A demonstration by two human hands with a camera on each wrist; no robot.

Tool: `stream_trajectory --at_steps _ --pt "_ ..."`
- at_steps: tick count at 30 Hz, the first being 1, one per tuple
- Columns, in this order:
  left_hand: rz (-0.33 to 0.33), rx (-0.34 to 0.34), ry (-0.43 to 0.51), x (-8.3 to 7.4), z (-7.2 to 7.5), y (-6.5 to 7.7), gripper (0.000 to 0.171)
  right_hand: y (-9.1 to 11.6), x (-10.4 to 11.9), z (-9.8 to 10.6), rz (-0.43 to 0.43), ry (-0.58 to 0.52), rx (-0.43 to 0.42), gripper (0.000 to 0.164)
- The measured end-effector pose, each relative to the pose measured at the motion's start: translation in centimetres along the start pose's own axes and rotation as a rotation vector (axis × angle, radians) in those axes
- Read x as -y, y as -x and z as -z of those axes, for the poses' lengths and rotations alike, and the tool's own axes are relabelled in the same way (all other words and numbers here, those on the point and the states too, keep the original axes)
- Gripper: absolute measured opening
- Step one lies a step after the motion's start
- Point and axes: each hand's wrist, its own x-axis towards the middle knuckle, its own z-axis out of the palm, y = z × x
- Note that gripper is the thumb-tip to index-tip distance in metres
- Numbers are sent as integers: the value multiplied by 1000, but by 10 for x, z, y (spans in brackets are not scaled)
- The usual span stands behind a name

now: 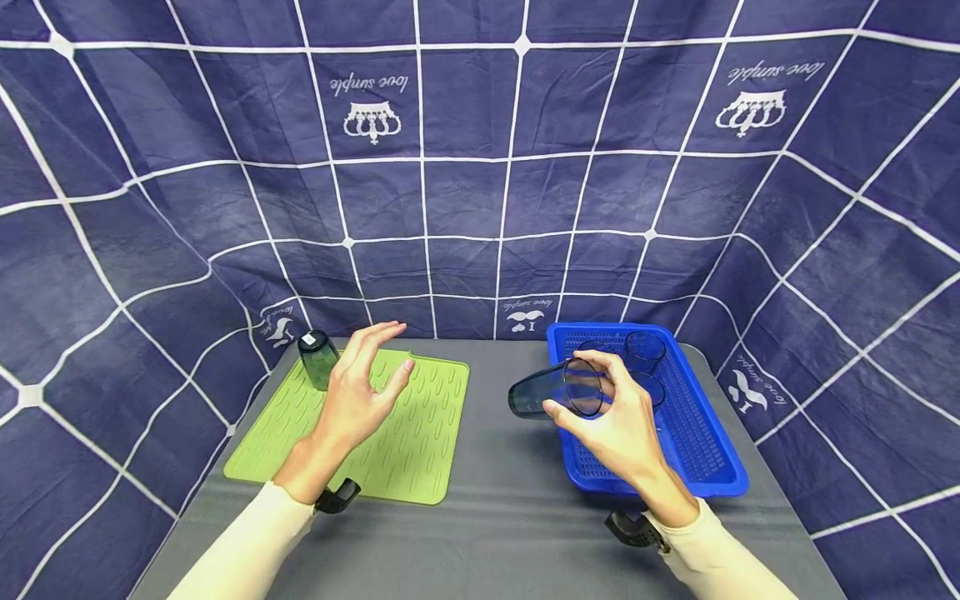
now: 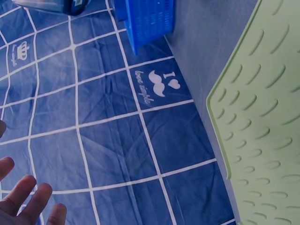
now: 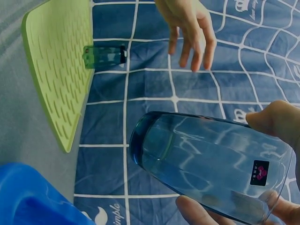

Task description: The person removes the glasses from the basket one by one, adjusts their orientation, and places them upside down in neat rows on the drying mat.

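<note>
In my right hand (image 1: 618,417) is a clear blue drinking glass (image 3: 201,159), gripped near its rim between thumb and fingers. The glass lies tilted on its side in the air, its thick base toward the left, by the basket's left edge. A small dark label shows on its wall in the right wrist view. My left hand (image 1: 360,392) is raised over the green mat (image 1: 420,425), fingers extended and holding nothing. Beside it, at the mat's far left corner, another glass (image 1: 318,358) stands upside down, base up.
A blue plastic basket (image 1: 701,425) stands on the right of the grey table (image 1: 502,517), with several clear glasses (image 1: 645,350) at its far end. Dark blue cloth (image 1: 465,200) with a white grid hangs around the back and sides.
</note>
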Motion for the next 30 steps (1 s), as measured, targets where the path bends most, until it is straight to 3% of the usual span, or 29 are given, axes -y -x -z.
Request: stream_trajectory --at_steps 23,30 --pt "-76 90 82 -30 -16 11 56 5 2 -16 -88 -28 14 75" --pt "-84 112 114 -36 -24 16 58 7 4 -19 -75 -82 44 80"
